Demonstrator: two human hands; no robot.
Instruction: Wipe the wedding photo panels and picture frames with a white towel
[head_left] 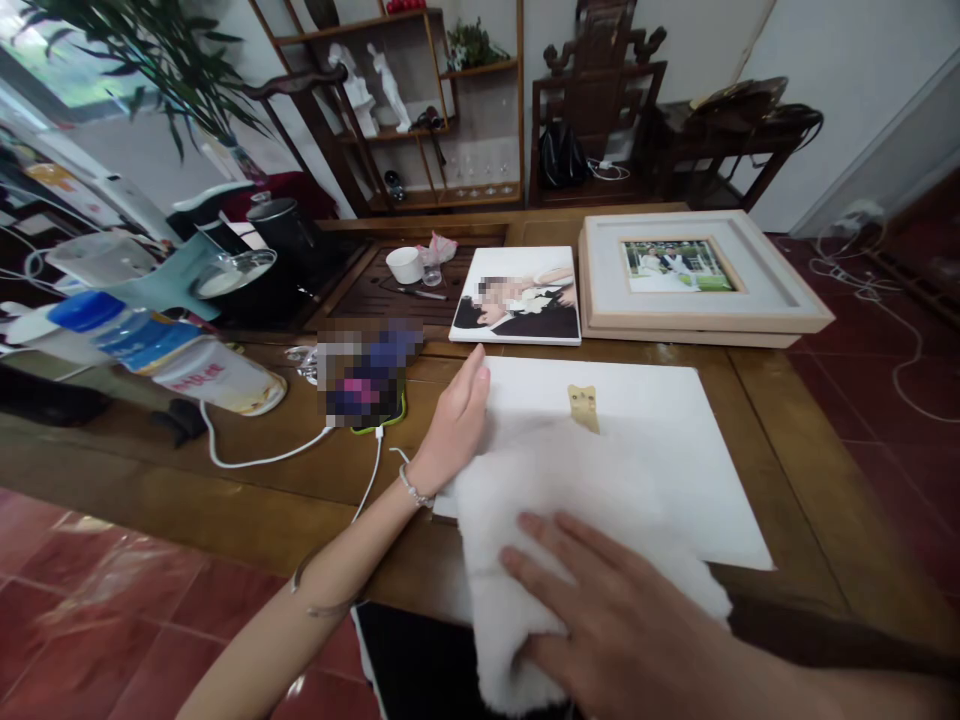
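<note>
A flat white panel [645, 400] lies on the table, with a small gold metal hanger plate [583, 407] fixed to its face. My left hand [459, 410] rests along the panel's left edge, fingers stretched out and close together. Under my right hand [592, 590] is a fluffy white cloth [525, 480], which covers the near left part of the panel and hangs over its front edge. The right fingers lie spread and flat on the cloth, slightly blurred.
Behind the panel are a wedding photo print [517, 300] and a pale wooden frame [787, 300] with a photo. A phone [367, 395] with white cables lies left of my hand. Further left stands a blue-capped plastic jar [202, 365]; a white cup [405, 264] sits on the tea tray [360, 290].
</note>
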